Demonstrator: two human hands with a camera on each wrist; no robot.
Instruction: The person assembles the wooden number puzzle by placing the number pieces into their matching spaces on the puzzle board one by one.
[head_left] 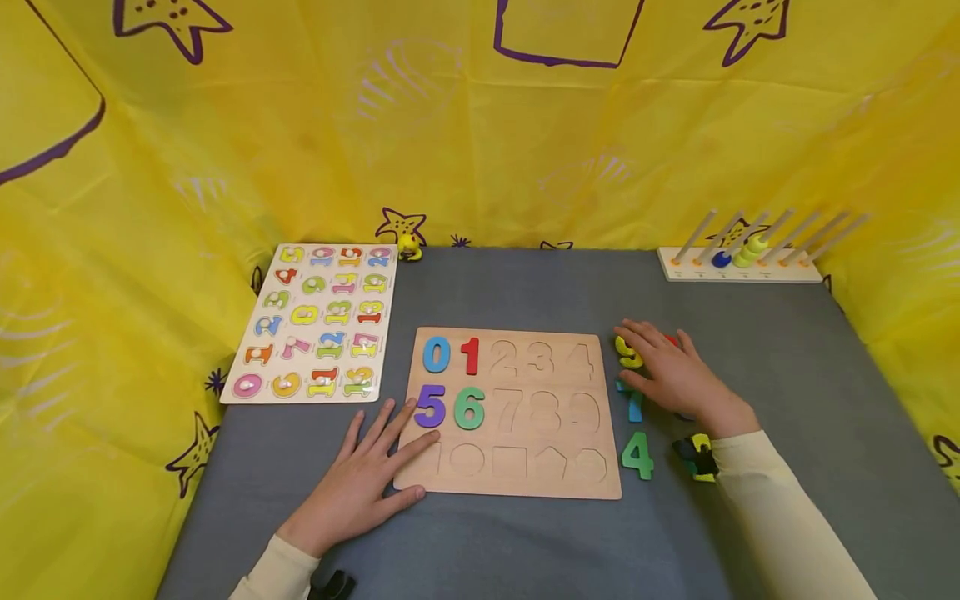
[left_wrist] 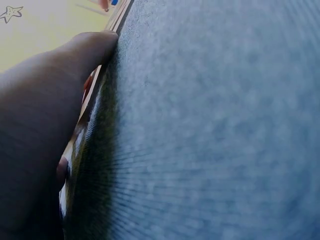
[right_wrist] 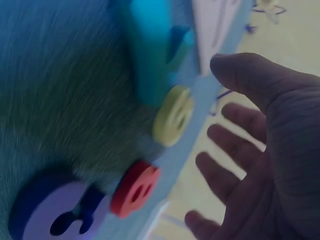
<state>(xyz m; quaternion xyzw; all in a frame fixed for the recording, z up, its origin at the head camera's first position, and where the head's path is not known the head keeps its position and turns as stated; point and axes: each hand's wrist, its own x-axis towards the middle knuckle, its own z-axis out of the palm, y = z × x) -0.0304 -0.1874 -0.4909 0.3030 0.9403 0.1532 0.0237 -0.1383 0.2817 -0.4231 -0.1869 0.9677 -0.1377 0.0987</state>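
Note:
A wooden number board (head_left: 510,485) lies on the grey cloth, holding a blue 0 (head_left: 437,355), a red 1 (head_left: 470,357), a purple 5 (head_left: 431,407) and a green 6 (head_left: 469,408). My left hand (head_left: 363,483), fingers spread, rests on its left edge; the left wrist view shows the thumb (left_wrist: 95,47) against that edge. To the board's right, my right hand (head_left: 678,375) hovers palm down over loose pieces, fingers extended. Partly beneath it are a yellow number (head_left: 627,354), a red piece (right_wrist: 135,189), a blue 7 (head_left: 635,407) and a purple piece (right_wrist: 50,210). A green 4 (head_left: 637,457) lies nearer.
A white peg-number board (head_left: 300,399) lies at the left. At the back right stands a counting stand (head_left: 738,275) with rods and a few rings. A small yellow toy (head_left: 409,246) sits at the back edge, before the yellow curtain (head_left: 480,167). Something black and yellow (head_left: 699,458) shows beside the right wrist.

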